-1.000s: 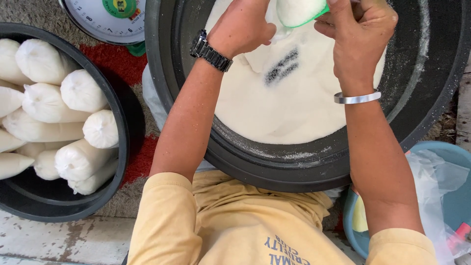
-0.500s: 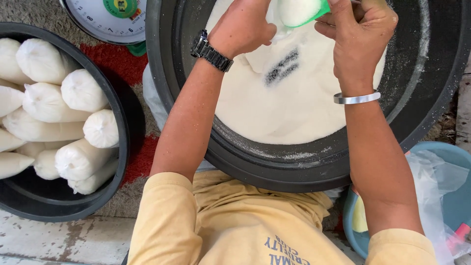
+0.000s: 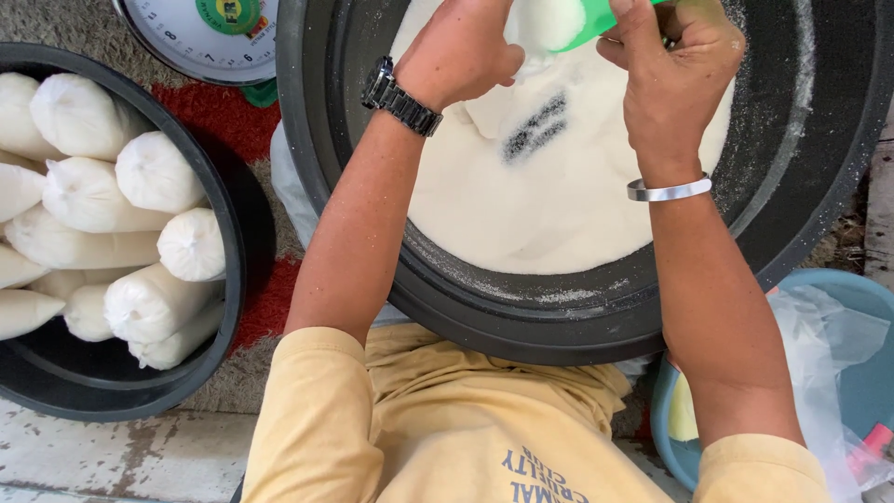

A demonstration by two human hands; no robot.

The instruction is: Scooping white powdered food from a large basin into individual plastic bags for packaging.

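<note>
**Green scoop held over a tub of white grain**

Scoop (image 3: 582,23): green, loaded with white grain, at the top edge of the view, above the big tub (image 3: 819,186). Partly cut off by the frame. A clear bag (image 3: 498,107) with dark print hangs just under it, over the grain.

Right hand (image 3: 675,70): fingers curled round the scoop's handle end, closed on it. Silver bangle (image 3: 669,191) on the wrist.

Left hand (image 3: 461,56): fingers bunched and closed at the mouth of the bag, right beside the scoop's lip. Exact pinch is hidden behind the knuckles. Black watch (image 3: 400,96) on the wrist.

Tub: black, round, wide rim, holding a heap of white grain (image 3: 549,205); loose grains dusted along the inner wall and rim.

Left of it, a second black basin (image 3: 112,391) piled with filled, tied white bags (image 3: 154,172), lying on their sides, touching one another.

Top left, a dial scale (image 3: 200,37), half out of frame, standing on a red mat (image 3: 219,121).

Lower right, a blue bowl (image 3: 675,433) with clear plastic (image 3: 819,363) in it, tucked under the right arm.

Person wears a yellow shirt (image 3: 438,428), short sleeves, bent over the tub.
</note>
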